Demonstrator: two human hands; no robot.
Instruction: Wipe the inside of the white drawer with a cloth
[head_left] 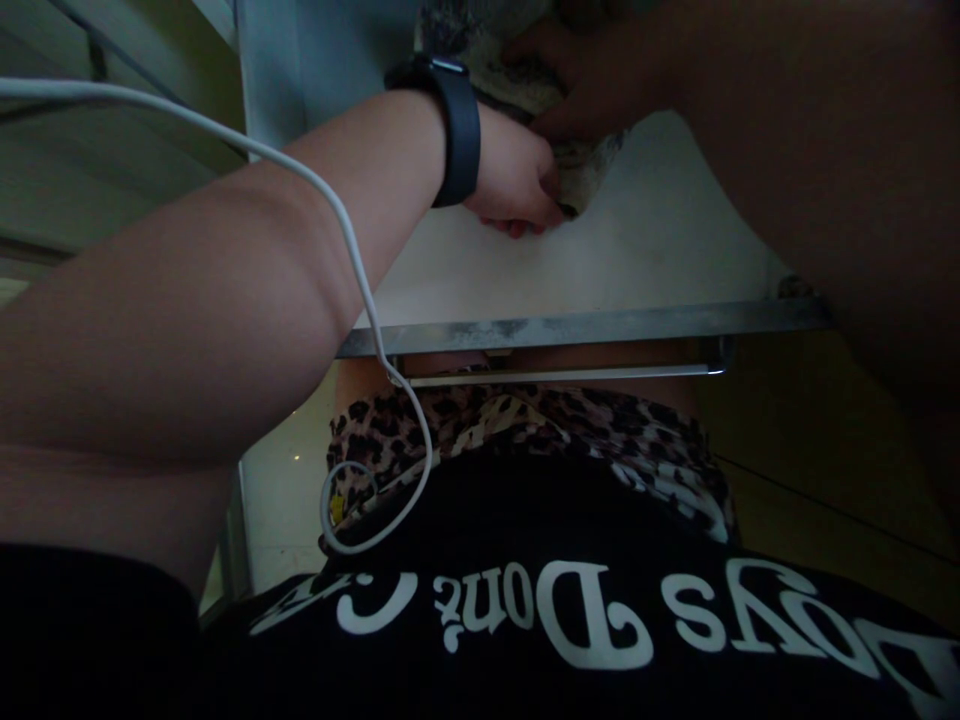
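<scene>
Fingers of the left hand (pixel 517 180) curl shut on the lower edge of a patterned cloth (pixel 525 85) on the white table (pixel 600 260); the right hand (pixel 577 70) clamps its top.

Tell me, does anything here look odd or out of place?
Only the white cable: it drapes loosely over the left forearm and coils at the waist. Both the left hand and right hand grip a patterned cloth on the white table.
</scene>
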